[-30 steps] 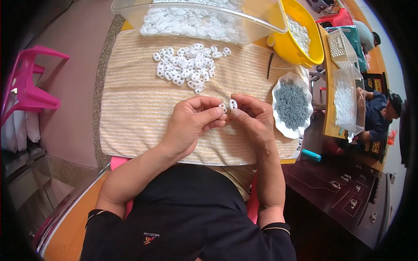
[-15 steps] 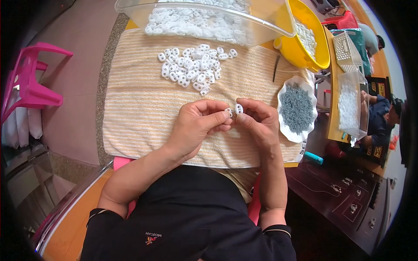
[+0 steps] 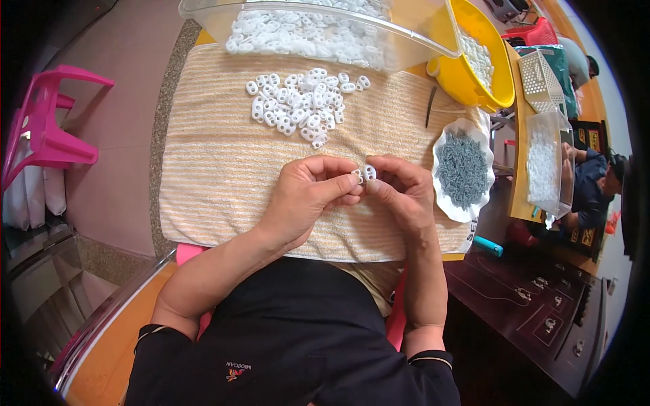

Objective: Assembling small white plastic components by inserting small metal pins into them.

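Observation:
My left hand (image 3: 308,196) and my right hand (image 3: 403,193) meet over a striped beige towel (image 3: 217,169). Between their fingertips sit small white plastic pieces (image 3: 364,174), one pinched by each hand, touching or nearly so. A loose pile of the same white pieces (image 3: 301,105) lies on the towel just beyond my hands. To the right of my right hand stands a white scalloped dish (image 3: 447,196) filled with small grey metal parts (image 3: 464,169).
A clear plastic tub (image 3: 318,27) of white pieces stands at the towel's far edge, a yellow bowl (image 3: 467,74) beside it. A thin dark tool (image 3: 430,106) lies on the towel. A pink chair (image 3: 47,128) is at left. Another person (image 3: 596,183) sits at right by a clear box (image 3: 545,162).
My hands stay together on the white pieces, fingers shifting slightly. The view has moved a little, so everything sits a bit lower in the picture.

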### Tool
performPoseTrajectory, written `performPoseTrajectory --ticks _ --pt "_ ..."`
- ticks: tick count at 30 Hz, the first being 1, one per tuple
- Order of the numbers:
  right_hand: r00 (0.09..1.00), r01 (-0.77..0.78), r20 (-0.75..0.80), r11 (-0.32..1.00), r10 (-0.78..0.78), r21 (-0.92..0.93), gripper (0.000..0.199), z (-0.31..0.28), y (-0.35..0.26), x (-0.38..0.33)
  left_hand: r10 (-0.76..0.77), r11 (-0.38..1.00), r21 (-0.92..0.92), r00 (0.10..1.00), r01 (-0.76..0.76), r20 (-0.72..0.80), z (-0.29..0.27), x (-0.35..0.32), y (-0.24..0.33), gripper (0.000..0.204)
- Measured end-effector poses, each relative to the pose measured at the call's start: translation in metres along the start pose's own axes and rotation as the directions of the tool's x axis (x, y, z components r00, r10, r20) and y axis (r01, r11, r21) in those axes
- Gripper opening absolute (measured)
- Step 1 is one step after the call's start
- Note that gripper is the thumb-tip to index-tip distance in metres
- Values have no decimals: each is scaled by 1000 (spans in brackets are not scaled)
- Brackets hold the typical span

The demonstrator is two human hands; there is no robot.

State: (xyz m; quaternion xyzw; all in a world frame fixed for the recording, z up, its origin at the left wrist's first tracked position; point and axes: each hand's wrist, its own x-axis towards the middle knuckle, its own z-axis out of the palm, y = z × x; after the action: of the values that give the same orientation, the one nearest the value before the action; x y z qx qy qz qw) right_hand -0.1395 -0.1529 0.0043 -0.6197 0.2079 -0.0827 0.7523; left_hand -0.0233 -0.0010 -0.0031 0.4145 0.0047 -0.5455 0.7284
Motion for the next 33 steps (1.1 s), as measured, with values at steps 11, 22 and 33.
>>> performPoseTrajectory --ticks 11,22,33 --pt "999 34 22 997 -33 -68 32 -2 4 -1 5 1000 24 1000 -6 20 -1 1 -2 16" --pt "999 28 31 991 -24 -132 32 -3 3 -1 16 999 39 1000 -17 23 0 0 -2 17" --pt "999 -5 32 1000 6 -19 32 -2 6 -1 19 1000 20 999 -19 29 -1 -1 -2 15"
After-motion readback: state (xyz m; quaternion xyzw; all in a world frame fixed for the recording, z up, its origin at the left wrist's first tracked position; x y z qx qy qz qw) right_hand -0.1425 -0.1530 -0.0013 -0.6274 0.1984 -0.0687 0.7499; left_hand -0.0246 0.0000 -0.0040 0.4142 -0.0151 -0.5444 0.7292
